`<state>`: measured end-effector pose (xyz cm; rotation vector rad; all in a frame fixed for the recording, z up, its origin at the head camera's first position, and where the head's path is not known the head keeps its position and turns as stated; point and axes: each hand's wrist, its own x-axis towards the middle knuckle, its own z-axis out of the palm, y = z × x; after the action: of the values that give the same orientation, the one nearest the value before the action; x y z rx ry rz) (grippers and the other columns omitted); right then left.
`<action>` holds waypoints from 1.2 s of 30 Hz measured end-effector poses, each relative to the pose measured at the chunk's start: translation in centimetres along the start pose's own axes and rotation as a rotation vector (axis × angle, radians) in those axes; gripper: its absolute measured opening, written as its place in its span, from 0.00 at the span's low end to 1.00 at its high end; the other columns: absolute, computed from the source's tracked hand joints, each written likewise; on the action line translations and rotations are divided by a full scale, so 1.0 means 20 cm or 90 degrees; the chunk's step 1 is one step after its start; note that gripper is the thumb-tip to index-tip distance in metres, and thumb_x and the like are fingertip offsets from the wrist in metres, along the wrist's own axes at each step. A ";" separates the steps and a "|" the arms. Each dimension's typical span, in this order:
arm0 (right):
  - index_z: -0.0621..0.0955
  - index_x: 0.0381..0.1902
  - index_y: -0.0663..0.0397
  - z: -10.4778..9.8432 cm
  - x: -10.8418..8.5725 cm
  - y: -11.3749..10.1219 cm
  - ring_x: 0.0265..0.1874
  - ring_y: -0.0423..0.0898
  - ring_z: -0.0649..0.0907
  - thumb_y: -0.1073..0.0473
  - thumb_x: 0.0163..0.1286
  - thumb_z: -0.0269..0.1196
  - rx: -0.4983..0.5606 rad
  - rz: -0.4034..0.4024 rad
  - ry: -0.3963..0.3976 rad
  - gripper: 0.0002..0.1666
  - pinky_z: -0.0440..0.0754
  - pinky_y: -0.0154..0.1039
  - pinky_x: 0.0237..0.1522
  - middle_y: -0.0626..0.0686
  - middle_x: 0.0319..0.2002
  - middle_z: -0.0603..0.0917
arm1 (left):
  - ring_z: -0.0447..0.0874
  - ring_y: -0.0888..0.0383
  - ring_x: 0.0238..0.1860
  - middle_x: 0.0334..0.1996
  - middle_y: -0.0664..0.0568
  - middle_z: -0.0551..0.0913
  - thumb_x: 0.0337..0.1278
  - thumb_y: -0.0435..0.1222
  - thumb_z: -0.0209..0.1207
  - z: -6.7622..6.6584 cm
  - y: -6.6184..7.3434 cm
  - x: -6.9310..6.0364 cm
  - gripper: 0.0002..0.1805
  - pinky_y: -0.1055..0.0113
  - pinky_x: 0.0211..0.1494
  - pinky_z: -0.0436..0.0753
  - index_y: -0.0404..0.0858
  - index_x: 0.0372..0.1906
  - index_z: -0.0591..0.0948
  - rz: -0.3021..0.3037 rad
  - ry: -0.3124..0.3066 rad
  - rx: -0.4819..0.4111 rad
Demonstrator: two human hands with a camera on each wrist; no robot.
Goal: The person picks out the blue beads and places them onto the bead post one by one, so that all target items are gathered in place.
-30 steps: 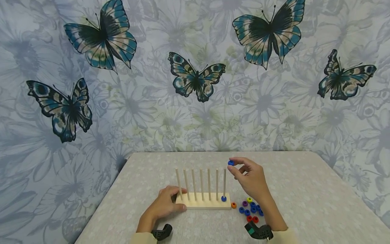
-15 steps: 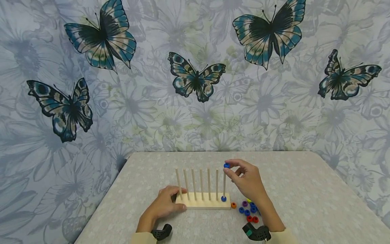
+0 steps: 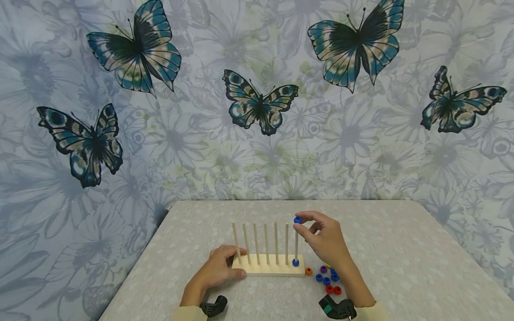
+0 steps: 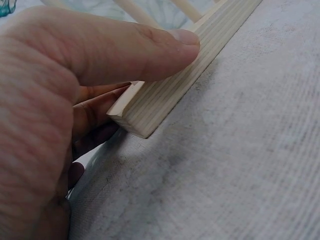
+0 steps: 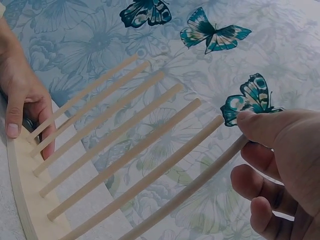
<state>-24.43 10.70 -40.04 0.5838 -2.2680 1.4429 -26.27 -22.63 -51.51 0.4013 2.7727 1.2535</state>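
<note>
A pale wooden base with a row of upright pegs stands on the table. My left hand grips its left end, the thumb lying along the front and the fingers behind. At the top of the rightmost peg, my right hand pinches a blue bead between thumb and fingertips. The bead appears to sit at the peg's tip; my thumb hides it in the right wrist view. Another blue bead rests at the bottom of that same peg. The other pegs are bare.
Right of the base lie an orange bead, a purple bead, several blue beads and two red beads. My right forearm partly covers this group. A patterned cloth covers the table, and a butterfly-print wall rises behind.
My right hand has moved left and slightly down, bringing the pinched blue bead from beside the rightmost peg to its top. My left hand keeps its hold on the base.
</note>
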 end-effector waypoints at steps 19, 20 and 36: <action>0.85 0.48 0.36 0.01 0.01 0.03 0.19 0.40 0.81 0.49 0.65 0.71 -0.017 0.035 -0.023 0.13 0.77 0.36 0.16 0.42 0.40 0.85 | 0.69 0.50 0.65 0.56 0.61 0.80 0.36 0.54 0.77 0.00 0.00 0.00 0.27 0.36 0.71 0.57 0.64 0.49 0.83 -0.004 0.003 0.016; 0.85 0.48 0.36 0.01 0.01 0.03 0.19 0.40 0.80 0.49 0.65 0.71 -0.016 0.037 -0.024 0.13 0.77 0.36 0.16 0.42 0.40 0.85 | 0.69 0.50 0.65 0.56 0.61 0.80 0.36 0.53 0.77 0.00 0.00 0.00 0.27 0.37 0.71 0.57 0.64 0.49 0.83 -0.002 0.003 0.016; 0.86 0.46 0.40 0.00 0.01 0.03 0.22 0.39 0.81 0.48 0.63 0.72 -0.041 0.047 -0.035 0.14 0.78 0.35 0.18 0.43 0.42 0.85 | 0.67 0.50 0.65 0.56 0.61 0.79 0.35 0.53 0.77 0.00 0.00 0.00 0.28 0.36 0.71 0.58 0.65 0.49 0.83 -0.014 0.003 0.010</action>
<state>-24.87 10.85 -40.46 0.5319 -2.3928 1.3971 -26.18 -22.62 -51.43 0.3681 2.7846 1.2313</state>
